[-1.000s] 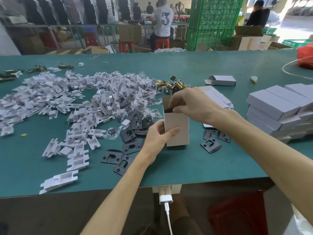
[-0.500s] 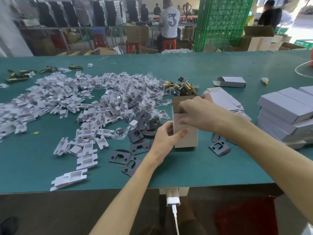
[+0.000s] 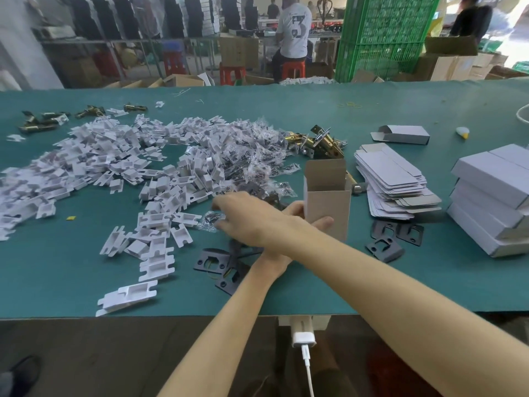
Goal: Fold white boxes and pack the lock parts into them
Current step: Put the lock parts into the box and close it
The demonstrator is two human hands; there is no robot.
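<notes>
Green table [image 3: 286, 110] carries white clips [image 3: 114, 167], flat boxes [image 3: 392, 179].

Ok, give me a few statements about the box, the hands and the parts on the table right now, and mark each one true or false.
1. The white box stands upright with its top open. True.
2. The left hand holds the white box. True.
3. The right hand is inside the box. False: it reaches toward a small clear bag on the table, left of the box.
4. The stack of flat boxes lies left of the upright box. False: it lies to the right of it.
5. Several dark plates lie on the table near its front edge. True.
</notes>
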